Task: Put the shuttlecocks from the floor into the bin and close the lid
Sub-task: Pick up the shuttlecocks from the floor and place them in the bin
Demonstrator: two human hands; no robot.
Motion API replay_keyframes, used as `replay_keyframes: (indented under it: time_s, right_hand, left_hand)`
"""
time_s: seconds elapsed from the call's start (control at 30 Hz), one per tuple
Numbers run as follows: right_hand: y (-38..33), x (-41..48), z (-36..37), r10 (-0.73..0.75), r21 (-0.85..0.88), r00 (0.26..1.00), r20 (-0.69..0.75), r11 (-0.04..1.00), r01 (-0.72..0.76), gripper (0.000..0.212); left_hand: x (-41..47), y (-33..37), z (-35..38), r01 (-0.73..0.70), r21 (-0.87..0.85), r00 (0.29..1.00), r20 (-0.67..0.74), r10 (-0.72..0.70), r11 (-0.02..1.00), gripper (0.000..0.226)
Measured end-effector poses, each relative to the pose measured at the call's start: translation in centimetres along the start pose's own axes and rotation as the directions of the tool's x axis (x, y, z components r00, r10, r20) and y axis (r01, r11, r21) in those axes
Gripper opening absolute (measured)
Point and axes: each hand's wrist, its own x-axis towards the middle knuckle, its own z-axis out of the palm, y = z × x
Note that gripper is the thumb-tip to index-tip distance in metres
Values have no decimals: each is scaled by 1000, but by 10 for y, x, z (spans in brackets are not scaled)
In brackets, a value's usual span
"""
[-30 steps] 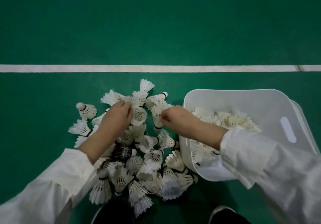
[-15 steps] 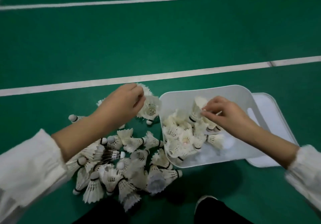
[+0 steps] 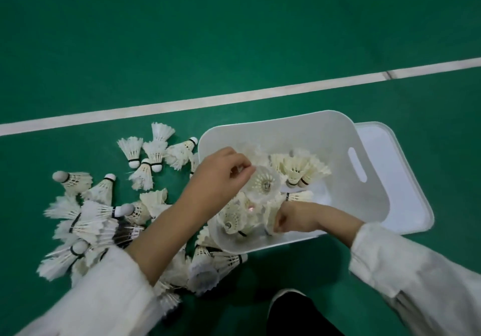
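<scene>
A white plastic bin [image 3: 369, 205] stands open on the green floor, with several white feather shuttlecocks [image 3: 299, 170] inside. Its white lid [image 3: 406, 179] lies flat on the floor, partly under the bin's right side. My left hand [image 3: 221, 176] reaches over the bin's left rim and pinches one shuttlecock [image 3: 264, 186] by its feathers above the others. My right hand [image 3: 295, 217] is low inside the bin near its front wall, fingers loosely curled, with nothing plainly held. A pile of several shuttlecocks [image 3: 99, 221] lies on the floor to the left of the bin.
White court lines [image 3: 234, 98] cross the floor beyond the pile and the bin. My dark trouser leg and a shoe [image 3: 289, 301] are at the bottom edge, just in front of the bin. Green floor stretches beyond the lines.
My left hand has carried its shuttlecock from the pile to above the bin. My right hand has let its shuttlecock go and drawn back toward the bin's front wall.
</scene>
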Motion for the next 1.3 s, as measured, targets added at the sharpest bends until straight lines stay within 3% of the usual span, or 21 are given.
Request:
replay_keyframes:
  time_s: [0.1,0.23,0.33,0.43,0.5,0.57,0.67,0.73,0.8,0.87,0.93,1.0,1.2,1.3]
  right_hand:
    - [-2,8,9,-16,-80,995,98,997,24,31]
    - [-1,4,1,-49,0,999,19,999,49,39]
    - [-2,-13,-22,-45,71,977,-207,996,61,28]
    - [-9,-36,-42,-73,196,811,-581,954,226,16]
    - [-19,-53,-48,-138,246,719,-681,882,401,11]
    - [-26,-60,-45,-248,175,724,-643,873,455,12]
    - [-28,-51,-27,-307,-38,788,-533,939,341,24]
    - [-24,-45,-21,-301,-124,783,-545,952,279,19]
    - [-13,-47,-27,-242,-91,767,-594,968,234,15]
    - [6,-55,-40,-78,31,772,-631,991,126,17]
    - [26,-62,-51,98,159,788,-608,987,0,18]
    - [38,-60,-54,178,179,810,-558,980,-92,18]
    - [38,-10,-41,126,79,863,-489,992,-100,22]
    - [37,17,-34,91,51,873,-479,996,-75,22]
  left_hand:
    - [0,-5,12,40,-26,999,13,-40,999,18]
    - [-2,-13,21,62,-42,998,33,-61,997,17]
    - [-4,-19,25,98,5,995,13,-98,995,20]
    - [-3,-19,26,128,39,991,-50,-126,991,19]
    - [-1,-16,28,157,30,985,-79,-154,987,18]
    - [2,-13,29,195,-33,977,-84,-197,980,20]
    - [2,-3,33,228,-149,969,-58,-239,962,19]
    - [3,1,37,224,-159,972,-38,-233,962,18]
    - [2,1,38,242,-163,969,-3,-246,956,20]
    - [1,-3,37,269,-162,963,48,-265,950,28]
    - [-1,-8,37,268,-105,962,82,-260,958,31]
    - [-4,-12,37,236,-22,968,100,-232,972,29]
    - [-6,-17,40,158,67,973,162,-167,985,39]
    - [-6,-17,40,139,83,977,152,-151,987,31]
